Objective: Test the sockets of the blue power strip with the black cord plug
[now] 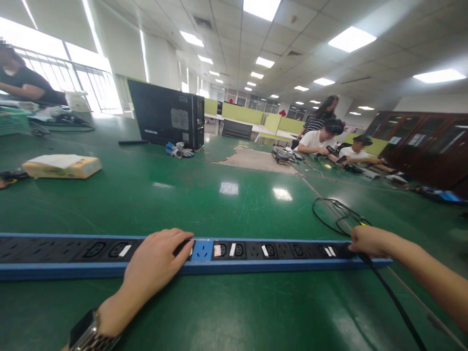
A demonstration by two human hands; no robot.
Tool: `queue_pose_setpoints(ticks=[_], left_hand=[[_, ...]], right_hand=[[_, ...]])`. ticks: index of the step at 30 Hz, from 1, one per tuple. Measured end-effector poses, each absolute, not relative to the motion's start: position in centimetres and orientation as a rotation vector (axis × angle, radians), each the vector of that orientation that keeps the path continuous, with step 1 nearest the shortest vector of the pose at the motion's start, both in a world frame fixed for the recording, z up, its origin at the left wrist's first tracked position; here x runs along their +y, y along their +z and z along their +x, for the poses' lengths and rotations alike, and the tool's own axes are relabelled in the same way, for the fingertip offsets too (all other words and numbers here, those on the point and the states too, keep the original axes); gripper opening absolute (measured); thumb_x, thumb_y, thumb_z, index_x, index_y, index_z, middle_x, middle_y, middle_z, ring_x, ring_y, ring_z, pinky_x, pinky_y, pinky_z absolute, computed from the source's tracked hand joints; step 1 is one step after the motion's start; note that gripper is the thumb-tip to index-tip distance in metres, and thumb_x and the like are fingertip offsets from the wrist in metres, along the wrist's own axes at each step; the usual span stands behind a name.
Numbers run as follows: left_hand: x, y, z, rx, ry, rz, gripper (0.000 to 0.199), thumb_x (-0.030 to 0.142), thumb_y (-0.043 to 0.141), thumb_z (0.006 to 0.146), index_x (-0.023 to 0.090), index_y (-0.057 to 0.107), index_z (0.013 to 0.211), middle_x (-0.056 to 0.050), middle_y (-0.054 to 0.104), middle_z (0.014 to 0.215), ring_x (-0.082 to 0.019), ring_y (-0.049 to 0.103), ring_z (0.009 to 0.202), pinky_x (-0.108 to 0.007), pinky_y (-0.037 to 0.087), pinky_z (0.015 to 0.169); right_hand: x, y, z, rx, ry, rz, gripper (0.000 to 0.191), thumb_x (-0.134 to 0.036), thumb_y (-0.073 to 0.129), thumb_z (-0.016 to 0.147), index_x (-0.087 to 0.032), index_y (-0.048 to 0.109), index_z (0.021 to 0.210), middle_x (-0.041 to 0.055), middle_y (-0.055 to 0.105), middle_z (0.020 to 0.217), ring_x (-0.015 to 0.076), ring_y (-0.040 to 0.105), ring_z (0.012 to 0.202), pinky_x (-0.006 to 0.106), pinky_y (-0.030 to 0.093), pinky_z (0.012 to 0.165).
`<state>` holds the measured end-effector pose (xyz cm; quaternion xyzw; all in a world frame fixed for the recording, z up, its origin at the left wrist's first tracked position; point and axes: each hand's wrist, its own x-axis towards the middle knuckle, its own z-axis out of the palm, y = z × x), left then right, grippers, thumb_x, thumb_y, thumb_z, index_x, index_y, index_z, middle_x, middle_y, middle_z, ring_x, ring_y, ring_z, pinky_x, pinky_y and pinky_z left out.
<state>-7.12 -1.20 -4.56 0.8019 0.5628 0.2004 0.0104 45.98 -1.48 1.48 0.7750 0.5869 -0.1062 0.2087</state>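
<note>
A long blue power strip (278, 263) with black sockets and one blue socket lies across the green table in front of me. My left hand (161, 253) is wrapped over the strip near its middle, just left of the blue socket. At the strip's right end, my right hand (371, 241) is closed around a black power cable (393, 297), which runs out below it toward the lower right. Whether a plug sits inside this fist I cannot tell, as the fingers hide it. White labels stick to several sockets.
Behind my right hand lies a loop of black cable (321, 214). A tissue pack (62, 166) is at the left. Farther back are a black computer case (168, 114) and gloves (179, 150). Several people sit or stand around the table, with a device (285, 156) near those on the right.
</note>
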Motion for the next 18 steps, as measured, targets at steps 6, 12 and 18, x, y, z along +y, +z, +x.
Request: queue_pose_setpoints(ticks=[6,12,18], left_hand=[[-1.1,-4.5,-7.1,1.745,0.627,2.508,0.038,0.045,0.041,0.089,0.023,0.069,0.103,-0.004,0.071,0.101,-0.023,0.063,0.095,-0.039,0.045,0.087],[-1.0,-4.5,-7.0,1.751,0.598,2.511,0.039,0.045,0.040,0.090,0.022,0.068,0.104,-0.005,0.071,0.103,-0.023,0.062,0.096,-0.039,0.045,0.088],[-1.2,-4.4,-7.0,1.753,0.614,2.512,0.038,0.043,0.040,0.090,0.022,0.068,0.105,-0.005,0.071,0.103,-0.022,0.062,0.096,-0.039,0.044,0.088]], right_hand=[[-1.3,0.7,46.4,1.700,-0.204,2.117,0.025,-0.032,0.061,0.074,-0.018,0.054,0.055,0.0025,0.055,0.049,0.0169,0.057,0.048,0.027,0.037,0.051],[-1.9,0.2,46.7,1.688,-0.253,2.145,0.024,-0.032,0.055,0.079,-0.018,0.053,0.060,0.0027,0.057,0.051,0.0158,0.055,0.042,0.025,0.036,0.045],[-2.6,0.4,45.8,1.659,-0.272,2.190,0.020,-0.026,0.050,0.082,-0.019,0.051,0.063,0.0017,0.057,0.051,0.0142,0.054,0.038,0.024,0.035,0.041]])
